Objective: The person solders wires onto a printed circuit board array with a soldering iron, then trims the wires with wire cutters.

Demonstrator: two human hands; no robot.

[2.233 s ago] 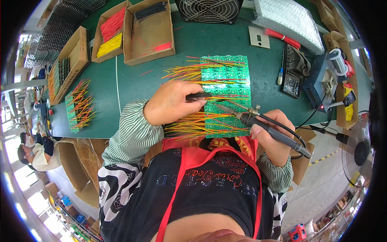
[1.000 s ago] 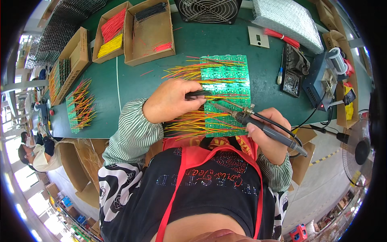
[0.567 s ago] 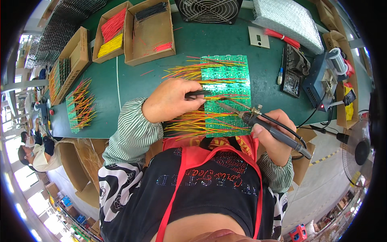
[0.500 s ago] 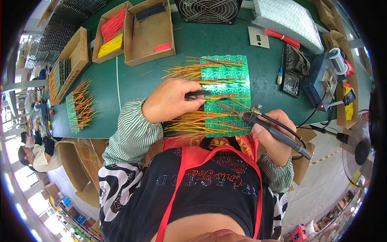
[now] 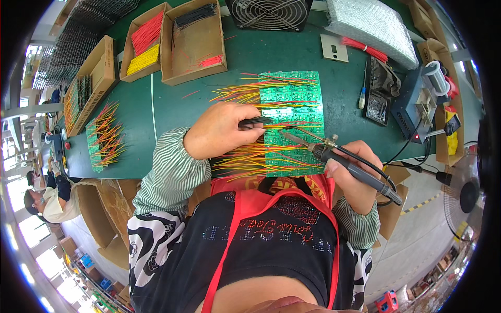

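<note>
A green circuit board panel (image 5: pixel 293 94) lies on the table before me, with red, yellow and black wires (image 5: pixel 242 156) sticking out to its left. My left hand (image 5: pixel 224 128) is closed on a small bundle of black wires (image 5: pixel 253 122), whose ends reach over the board's left part. In my right hand (image 5: pixel 357 175) is a soldering iron (image 5: pixel 355 172) with a thin feed tube fixed beside it. Its tip points left and lies close over the middle of the board, near the black wire ends. Whether the tip touches the board I cannot tell.
Cardboard boxes of red and yellow wires (image 5: pixel 141 52) and black wires (image 5: pixel 195 15) stand at the back left. A second wired panel (image 5: pixel 102 138) lies left. A fan (image 5: pixel 269 13) is at the back. To the right are a screwdriver (image 5: pixel 362 98), black tray (image 5: pixel 378 99) and solder feeder (image 5: pixel 415 107).
Almost nothing differs. Both hands, the soldering iron and the black wires hold nearly the same place over the board.
</note>
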